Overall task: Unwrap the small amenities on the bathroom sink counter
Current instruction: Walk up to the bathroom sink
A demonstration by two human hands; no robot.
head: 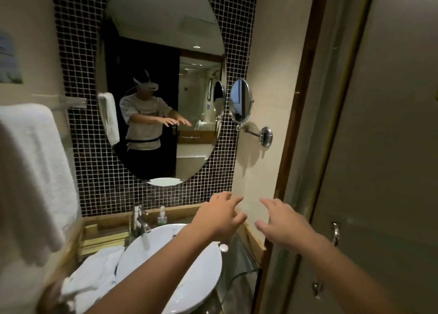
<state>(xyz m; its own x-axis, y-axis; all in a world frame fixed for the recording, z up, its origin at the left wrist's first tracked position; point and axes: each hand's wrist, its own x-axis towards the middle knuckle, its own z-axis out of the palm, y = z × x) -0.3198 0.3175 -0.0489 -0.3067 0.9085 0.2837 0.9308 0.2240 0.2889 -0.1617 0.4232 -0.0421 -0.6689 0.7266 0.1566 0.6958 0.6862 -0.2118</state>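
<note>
1. Mirror (163,76), oval and large, hangs on dark mosaic tile above the basin; a small round shaving mirror (239,100) juts out on an arm to its right.
2. Towels follow: one hanging towel (35,171) at the left edge, one crumpled towel (94,273) on the surface (246,254) beside the basin.
3. Basin (170,261) is a white bowl sitting on the wood-edged surface, with a chrome tap (139,221) behind it.
4. Hands come next: left hand (220,216) and right hand (282,223) hover side by side above the basin's right rear, palms down, fingers spread, each holding nothing.
5. Amenities are hard to find: a small white item (223,247) lies by the basin's right rim, and a little bottle-like item (162,216) stands behind the tap. Whether either is wrapped cannot be told.
6. Risk, as I judge it: the surface right of the basin is narrow, so a hasty grab could nudge the small item into the bowl or off the edge, and dim light makes a wrapper seam easy to miss.
</note>
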